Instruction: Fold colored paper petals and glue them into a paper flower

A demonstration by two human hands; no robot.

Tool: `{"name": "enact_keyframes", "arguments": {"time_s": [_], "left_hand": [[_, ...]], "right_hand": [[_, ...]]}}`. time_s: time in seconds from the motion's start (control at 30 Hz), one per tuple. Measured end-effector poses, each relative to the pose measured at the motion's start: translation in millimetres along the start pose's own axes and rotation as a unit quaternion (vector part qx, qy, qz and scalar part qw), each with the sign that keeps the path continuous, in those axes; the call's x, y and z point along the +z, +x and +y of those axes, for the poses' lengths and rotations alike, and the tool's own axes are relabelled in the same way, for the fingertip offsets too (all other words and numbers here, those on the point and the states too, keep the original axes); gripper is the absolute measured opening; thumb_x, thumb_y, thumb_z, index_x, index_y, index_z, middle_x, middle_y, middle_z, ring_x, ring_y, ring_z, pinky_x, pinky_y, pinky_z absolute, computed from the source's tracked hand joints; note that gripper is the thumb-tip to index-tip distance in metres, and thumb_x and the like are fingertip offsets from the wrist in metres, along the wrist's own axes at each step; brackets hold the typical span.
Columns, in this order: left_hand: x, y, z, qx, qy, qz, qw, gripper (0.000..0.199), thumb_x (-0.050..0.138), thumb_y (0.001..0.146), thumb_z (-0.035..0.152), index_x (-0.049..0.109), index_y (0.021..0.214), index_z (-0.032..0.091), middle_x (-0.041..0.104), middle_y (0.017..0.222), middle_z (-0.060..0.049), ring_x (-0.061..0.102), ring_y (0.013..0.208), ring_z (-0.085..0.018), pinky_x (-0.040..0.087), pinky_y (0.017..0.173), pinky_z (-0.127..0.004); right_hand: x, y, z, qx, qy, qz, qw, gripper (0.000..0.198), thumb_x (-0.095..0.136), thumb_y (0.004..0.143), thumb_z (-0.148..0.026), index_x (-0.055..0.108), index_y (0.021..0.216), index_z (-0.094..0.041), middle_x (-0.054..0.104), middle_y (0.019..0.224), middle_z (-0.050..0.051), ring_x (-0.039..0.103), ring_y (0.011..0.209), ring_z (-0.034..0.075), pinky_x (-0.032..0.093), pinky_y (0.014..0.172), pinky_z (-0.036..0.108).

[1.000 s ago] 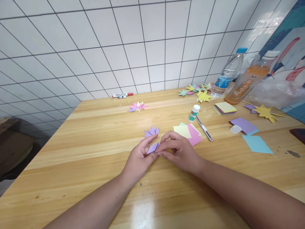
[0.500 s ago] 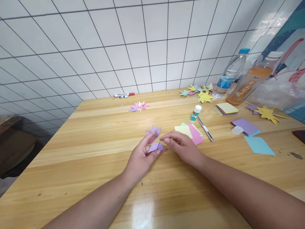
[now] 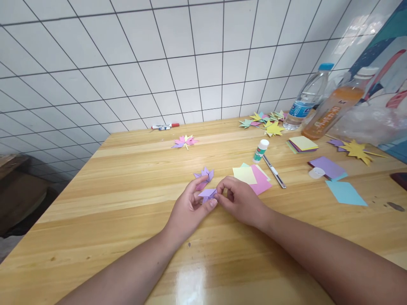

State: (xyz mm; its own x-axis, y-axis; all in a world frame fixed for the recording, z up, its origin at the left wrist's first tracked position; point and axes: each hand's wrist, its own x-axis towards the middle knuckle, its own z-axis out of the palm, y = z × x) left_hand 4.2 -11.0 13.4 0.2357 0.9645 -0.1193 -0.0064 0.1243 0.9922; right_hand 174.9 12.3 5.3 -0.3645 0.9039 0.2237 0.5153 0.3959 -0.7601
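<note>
Between my hands is a small folded purple paper [image 3: 207,193]. My left hand [image 3: 190,204] grips it, thumb in front and fingers behind. At its right end, my right hand [image 3: 239,198] pinches the paper's edge between thumb and forefinger. Just beyond my left fingers lies a purple folded paper leaf [image 3: 205,174] with pointed tips, partly hidden by those fingers. Close to my right hand, loose squares of yellow and pink paper [image 3: 246,174] overlap on the table.
A glue stick [image 3: 261,151] stands beside a utility knife [image 3: 274,171]. Farther right are a paper stack [image 3: 302,144], a water bottle [image 3: 307,99], an orange drink bottle [image 3: 338,108] and a blue sheet [image 3: 346,193]. Markers [image 3: 165,126] and a multicoloured paper leaf [image 3: 185,142] lie toward the wall.
My right hand has come in to the left and closed its thumb and forefinger on the paper's right end. The folded paper has tilted slightly in my left hand.
</note>
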Motion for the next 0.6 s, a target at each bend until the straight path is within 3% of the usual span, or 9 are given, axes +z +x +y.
{"name": "enact_keyframes", "arguments": {"time_s": [0.2, 0.47, 0.6], "left_hand": [[3.5, 2.6, -2.2, -0.007, 0.014, 0.011, 1.000, 0.071, 0.071, 0.070, 0.035, 0.036, 0.130, 0.019, 0.066, 0.070, -0.001, 0.061, 0.067, -0.015, 0.044, 0.066, -0.027], [2.4, 4.1, -10.6, 0.016, 0.012, 0.029, 0.999, 0.072, 0.072, 0.071, 0.028, 0.034, 0.132, 0.024, 0.069, 0.092, -0.007, 0.066, 0.082, -0.019, 0.045, 0.078, -0.032], [1.5, 4.5, -12.3, 0.026, 0.034, 0.038, 0.998, 0.073, 0.071, 0.072, 0.028, 0.033, 0.134, 0.024, 0.070, 0.086, -0.005, 0.066, 0.080, -0.018, 0.046, 0.077, -0.031]], "right_hand": [[-1.6, 0.6, 1.0, -0.006, -0.007, -0.026, 1.000, 0.005, 0.060, 0.079, -0.023, 0.060, 0.075, -0.020, 0.058, 0.076, -0.001, 0.049, 0.063, 0.010, 0.037, 0.057, 0.023], [1.5, 0.2, 2.7, -0.015, -0.102, -0.069, 0.992, 0.009, 0.047, 0.088, -0.019, 0.055, 0.082, -0.019, 0.056, 0.082, 0.002, 0.052, 0.073, 0.014, 0.036, 0.060, 0.025], [2.4, -2.0, 2.7, -0.021, -0.106, -0.075, 0.991, 0.010, 0.046, 0.088, -0.020, 0.054, 0.083, -0.019, 0.056, 0.083, 0.003, 0.052, 0.071, 0.014, 0.035, 0.059, 0.025]]}}
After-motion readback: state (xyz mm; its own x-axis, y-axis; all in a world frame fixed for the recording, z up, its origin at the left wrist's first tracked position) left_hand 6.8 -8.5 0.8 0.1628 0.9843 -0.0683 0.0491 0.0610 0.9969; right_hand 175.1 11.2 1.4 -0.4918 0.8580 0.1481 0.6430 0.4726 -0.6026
